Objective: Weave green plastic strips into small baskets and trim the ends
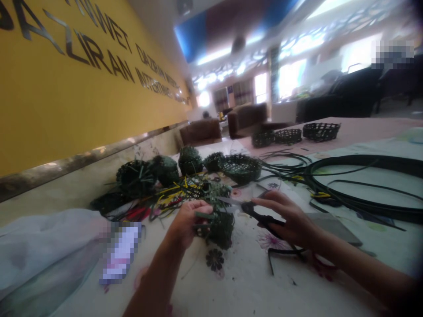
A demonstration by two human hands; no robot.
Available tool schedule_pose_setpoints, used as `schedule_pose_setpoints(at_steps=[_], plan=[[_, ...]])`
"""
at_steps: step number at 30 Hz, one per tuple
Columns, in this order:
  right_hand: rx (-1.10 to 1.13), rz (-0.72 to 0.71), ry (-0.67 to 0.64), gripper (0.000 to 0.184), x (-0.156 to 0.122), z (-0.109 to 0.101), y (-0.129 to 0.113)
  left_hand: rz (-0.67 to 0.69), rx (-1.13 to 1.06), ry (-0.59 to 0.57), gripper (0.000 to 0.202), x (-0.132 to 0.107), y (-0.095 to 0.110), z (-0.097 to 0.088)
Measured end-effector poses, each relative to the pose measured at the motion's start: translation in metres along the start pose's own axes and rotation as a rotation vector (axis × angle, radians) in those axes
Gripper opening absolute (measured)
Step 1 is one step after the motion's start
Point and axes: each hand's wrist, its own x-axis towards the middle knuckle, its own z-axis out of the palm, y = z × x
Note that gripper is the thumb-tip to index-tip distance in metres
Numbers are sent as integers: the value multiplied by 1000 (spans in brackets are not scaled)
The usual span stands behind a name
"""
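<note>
My left hand (pixel 192 220) is closed around the side of a small dark green woven basket (pixel 222 231), with a loose strip end sticking out by the fingers. My right hand (pixel 289 218) grips black-handled scissors (pixel 261 215) by the handles. Their blades point left and reach the upper part of the basket, close to my left fingertips. Whether the blades touch a strip I cannot tell, as the picture is blurred there.
Several finished-looking green baskets (pixel 240 168) stand along the far side. More low baskets (pixel 321 131) sit farther back. A large coil of dark strips (pixel 373 165) lies at right, yellow strips (pixel 178 190) behind my left hand. A plastic bag (pixel 49 246) lies at left.
</note>
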Motion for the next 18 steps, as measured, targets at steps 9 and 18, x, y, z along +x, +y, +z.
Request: schedule_pose_setpoints(at_steps=[9,18], plan=[[-67,-52,9,52,2,-9,2,-24,-1,-23,37,0,-3,2],[-85,-40,-44,44,8,-21,2,-29,0,9,37,-2,-3,6]])
